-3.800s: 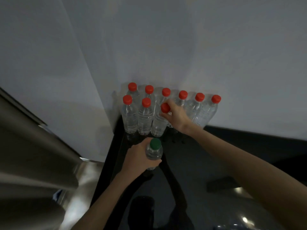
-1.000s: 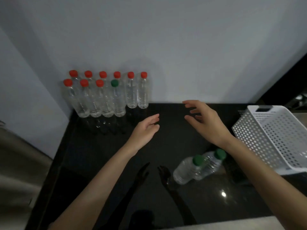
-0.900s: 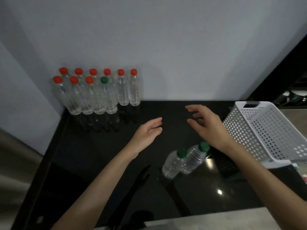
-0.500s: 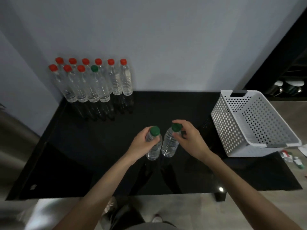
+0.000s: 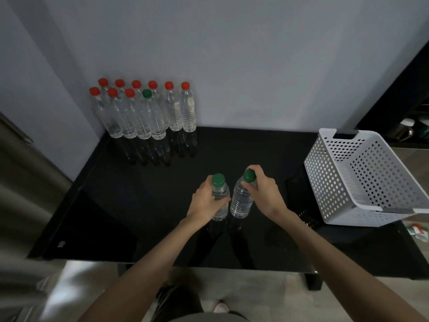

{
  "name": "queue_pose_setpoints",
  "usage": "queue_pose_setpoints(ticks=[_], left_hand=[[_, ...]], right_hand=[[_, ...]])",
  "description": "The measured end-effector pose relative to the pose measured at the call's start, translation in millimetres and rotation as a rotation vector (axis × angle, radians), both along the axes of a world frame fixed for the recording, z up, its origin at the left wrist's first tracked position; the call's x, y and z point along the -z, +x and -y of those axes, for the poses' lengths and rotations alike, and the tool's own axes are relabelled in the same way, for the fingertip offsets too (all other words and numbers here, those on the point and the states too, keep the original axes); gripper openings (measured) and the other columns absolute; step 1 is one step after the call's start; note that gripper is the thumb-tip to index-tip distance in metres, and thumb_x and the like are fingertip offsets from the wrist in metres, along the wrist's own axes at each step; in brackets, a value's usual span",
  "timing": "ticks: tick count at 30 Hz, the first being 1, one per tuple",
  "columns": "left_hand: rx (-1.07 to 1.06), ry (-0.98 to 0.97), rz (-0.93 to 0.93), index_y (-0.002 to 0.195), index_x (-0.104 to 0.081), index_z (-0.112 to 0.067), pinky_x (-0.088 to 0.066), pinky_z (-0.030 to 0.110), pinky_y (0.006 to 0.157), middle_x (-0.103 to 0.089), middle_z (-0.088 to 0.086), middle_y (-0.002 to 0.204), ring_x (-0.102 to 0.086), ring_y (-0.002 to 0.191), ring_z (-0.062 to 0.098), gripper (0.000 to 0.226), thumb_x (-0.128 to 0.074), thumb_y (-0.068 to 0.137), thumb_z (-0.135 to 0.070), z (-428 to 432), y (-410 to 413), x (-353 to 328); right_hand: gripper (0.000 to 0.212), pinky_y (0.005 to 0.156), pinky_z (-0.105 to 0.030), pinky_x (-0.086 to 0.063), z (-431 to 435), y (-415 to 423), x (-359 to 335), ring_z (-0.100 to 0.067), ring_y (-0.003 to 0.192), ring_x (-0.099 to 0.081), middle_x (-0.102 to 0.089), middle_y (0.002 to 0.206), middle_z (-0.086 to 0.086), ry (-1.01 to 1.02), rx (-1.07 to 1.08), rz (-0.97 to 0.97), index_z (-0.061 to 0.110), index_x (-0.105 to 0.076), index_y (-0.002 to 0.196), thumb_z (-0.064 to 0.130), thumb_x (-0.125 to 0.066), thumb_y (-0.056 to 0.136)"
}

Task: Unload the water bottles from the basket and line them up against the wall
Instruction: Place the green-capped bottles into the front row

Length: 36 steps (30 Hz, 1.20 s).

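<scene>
You have lots of bare room on the shiny black table (image 5: pixel 144 205) between your hands and the pale wall (image 5: pixel 232 54). The white plastic basket with round holes (image 5: pixel 362 180) lies tipped on its side at the right edge. Ten clear ribbed water bottles (image 5: pixel 148 112) stand by the wall in the left corner. Your left hand (image 5: pixel 206 201) is wrapped around one clear green-capped bottle (image 5: pixel 219 198). Your right hand (image 5: pixel 264 194) grips the neck of the other green-capped bottle (image 5: pixel 242 198). Both stand upright, side by side.

Back-row bottles (image 5: pixel 136 94) half hidden (front row); basket (image 5: pixel 343 182) cut off right.
</scene>
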<state>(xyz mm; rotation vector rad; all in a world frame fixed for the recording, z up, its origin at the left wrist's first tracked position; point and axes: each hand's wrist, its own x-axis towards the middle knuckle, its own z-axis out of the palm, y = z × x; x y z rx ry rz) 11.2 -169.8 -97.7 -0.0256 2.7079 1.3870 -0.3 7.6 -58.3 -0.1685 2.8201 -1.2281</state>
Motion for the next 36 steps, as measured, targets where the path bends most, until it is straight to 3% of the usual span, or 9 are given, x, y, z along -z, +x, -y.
queue_pose_setpoints(ticks=[6, 11, 19, 28, 31, 33, 36], left_hand=[[-0.012, -0.032, -0.031, 0.111, -0.054, -0.025, -0.049, 0.027, 0.090, -0.062, -0.016, 0.096, -0.059, 0.090, 0.003, 0.043, -0.078, 0.077, -0.033, 27.6, -16.8, -7.3], [-0.024, -0.053, -0.050, 0.113, -0.054, -0.025, -0.048, 0.039, 0.097, -0.068, -0.011, 0.103, -0.065, 0.100, 0.010, 0.046, -0.078, 0.076, -0.035, 71.3, -51.3, -10.3], [-0.024, -0.080, -0.083, 0.111, -0.055, -0.023, -0.047, 0.026, 0.087, -0.068, -0.012, 0.101, -0.064, 0.096, 0.007, 0.045, -0.080, 0.075, -0.034, 149.7, -145.0, -17.3], [0.021, -0.014, -0.173, 0.104, -0.055, -0.023, -0.053, 0.026, 0.079, -0.064, -0.011, 0.092, -0.065, 0.088, 0.007, 0.035, -0.078, 0.077, -0.023, 200.8, -252.6, -5.1], [0.029, -0.004, -0.204, 0.107, -0.057, -0.019, -0.054, 0.025, 0.072, -0.066, -0.006, 0.094, -0.065, 0.083, 0.008, 0.033, -0.075, 0.080, -0.026, 204.5, -281.1, 3.8], [0.038, -0.005, -0.236, 0.108, -0.057, -0.019, -0.049, 0.017, 0.065, -0.065, -0.007, 0.094, -0.063, 0.080, 0.007, 0.034, -0.075, 0.081, -0.029, 205.2, -297.2, 7.4], [0.042, 0.031, -0.259, 0.112, -0.057, -0.019, -0.047, 0.013, 0.069, -0.065, -0.007, 0.097, -0.062, 0.087, 0.007, 0.037, -0.075, 0.081, -0.029, 203.1, -318.5, 12.2]], right_hand=[[0.023, 0.072, -0.031, -0.046, 22.8, -11.8, -3.0, -0.014, 0.078, -0.058, -0.060, 0.090, 0.001, 0.019, -0.083, -0.006, 0.019, -0.046, 0.116, 0.023, -0.056, 0.095], [0.023, 0.073, -0.035, -0.050, 63.6, -43.6, -1.7, -0.013, 0.080, -0.058, -0.060, 0.092, 0.000, -0.008, -0.134, -0.009, 0.020, -0.045, 0.116, 0.021, -0.055, 0.095], [0.025, 0.068, -0.027, -0.043, 144.7, -127.3, 1.4, -0.014, 0.081, -0.056, -0.059, 0.096, -0.004, -0.073, -0.096, 0.017, 0.020, -0.044, 0.116, 0.015, -0.057, 0.095], [0.025, 0.063, -0.026, -0.043, 209.9, -225.9, -3.2, -0.016, 0.080, -0.057, -0.060, 0.093, -0.002, -0.063, 0.006, 0.039, 0.017, -0.045, 0.115, 0.018, -0.057, 0.094], [0.022, 0.068, -0.036, -0.048, 221.0, -254.4, -4.8, -0.022, 0.081, -0.059, -0.061, 0.092, -0.005, -0.052, 0.034, 0.028, 0.013, -0.045, 0.113, 0.016, -0.057, 0.094], [0.022, 0.071, -0.041, -0.050, 223.9, -271.6, -4.8, -0.025, 0.082, -0.060, -0.062, 0.093, -0.007, -0.064, 0.066, 0.029, 0.013, -0.045, 0.112, 0.016, -0.057, 0.094], [0.022, 0.067, -0.038, -0.049, 225.3, -294.5, -3.9, -0.023, 0.079, -0.060, -0.062, 0.091, -0.008, -0.072, 0.090, 0.014, 0.012, -0.045, 0.110, 0.016, -0.058, 0.093]])
